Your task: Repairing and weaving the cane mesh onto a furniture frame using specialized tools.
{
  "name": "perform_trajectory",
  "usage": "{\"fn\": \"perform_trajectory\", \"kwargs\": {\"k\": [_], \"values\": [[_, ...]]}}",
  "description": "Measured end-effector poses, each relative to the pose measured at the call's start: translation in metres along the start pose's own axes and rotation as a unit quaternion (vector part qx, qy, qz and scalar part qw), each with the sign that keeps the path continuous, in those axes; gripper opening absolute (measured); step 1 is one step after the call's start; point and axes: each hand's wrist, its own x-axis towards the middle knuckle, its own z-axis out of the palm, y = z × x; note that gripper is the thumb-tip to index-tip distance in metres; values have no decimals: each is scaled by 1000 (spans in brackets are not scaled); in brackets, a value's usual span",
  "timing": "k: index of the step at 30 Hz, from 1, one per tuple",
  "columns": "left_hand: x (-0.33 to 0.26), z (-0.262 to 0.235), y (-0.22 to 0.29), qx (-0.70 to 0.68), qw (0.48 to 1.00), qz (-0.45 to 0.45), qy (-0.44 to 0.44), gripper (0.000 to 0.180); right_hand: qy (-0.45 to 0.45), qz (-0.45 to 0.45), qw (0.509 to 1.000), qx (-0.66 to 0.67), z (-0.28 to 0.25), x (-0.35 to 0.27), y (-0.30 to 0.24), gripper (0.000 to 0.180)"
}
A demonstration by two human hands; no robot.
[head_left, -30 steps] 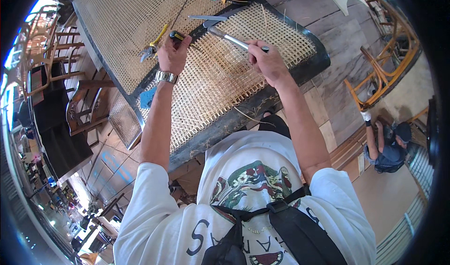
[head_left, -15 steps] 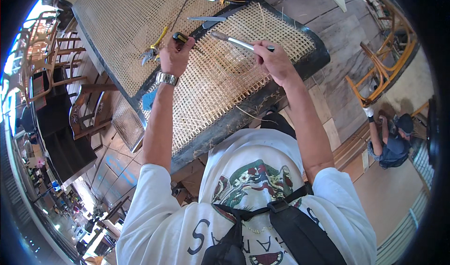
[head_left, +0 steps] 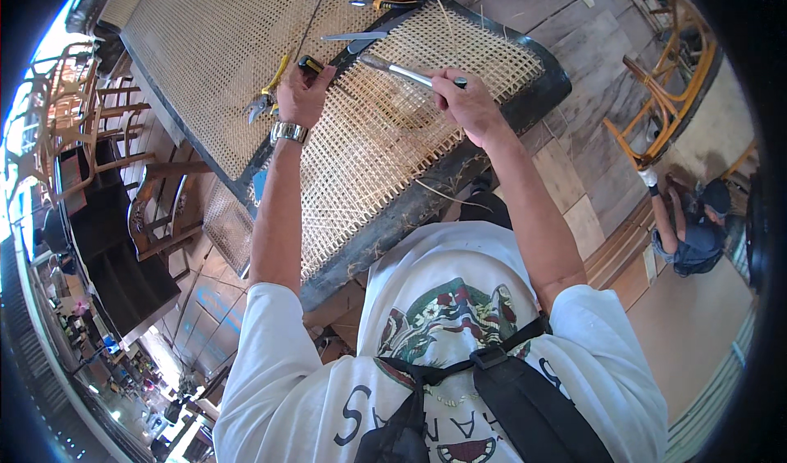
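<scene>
My left hand [head_left: 301,101] is closed round the black-and-yellow handle of a screwdriver [head_left: 311,65], above the woven cane panel [head_left: 377,147]. Its tip is hard to make out. In my right hand [head_left: 465,102] is a tool with a silver shaft and a brownish, thicker end [head_left: 402,71]; its exact kind is unclear. That end points left, toward my left hand, over the cane. Beside my left hand lie yellow-handled cutters [head_left: 262,102]. Farther off, scissors [head_left: 357,36] and orange-and-black pliers [head_left: 389,0] rest on the panel.
A dark frame [head_left: 410,213] borders the cane, with loose strands along its near edge. Wooden chairs [head_left: 156,209] and a dark bench [head_left: 115,250] stand at left. At right, a person [head_left: 689,225] in a cap crouches by an orange-brown chair frame [head_left: 648,135].
The whole view has shifted slightly. Both hands keep their grips on their tools, and the silver-shafted tool stays over the cane in nearly the same place.
</scene>
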Motion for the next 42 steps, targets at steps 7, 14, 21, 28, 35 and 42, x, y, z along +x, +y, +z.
{"fn": "perform_trajectory", "kwargs": {"k": [7, 14, 21, 28, 35, 42], "values": [[1, 1, 11, 44, 997, -14, -68, 40, -21, -1, 999, -31, 6, 2, 18, 27], [-8, 0, 21, -128, 991, -28, -32, 33, -15, -35, 997, 60, -5, -7, 6, 26], [-11, 4, 45, 23, 997, 7, -71, 33, -28, -58, 997, -39, -5, -2, 16, 33], [-3, -2, 17, -33, 998, -10, -56, 29, -4, -2, 996, 86, -7, -8, 11, 27], [-9, -2, 25, -34, 998, -24, -49, 27, -69, 1, 995, -70, 0, -6, 22, 28], [-28, -3, 49, -62, 998, 8, -20, 27, -24, -12, 998, 63, -17, -22, 7, 30]]}}
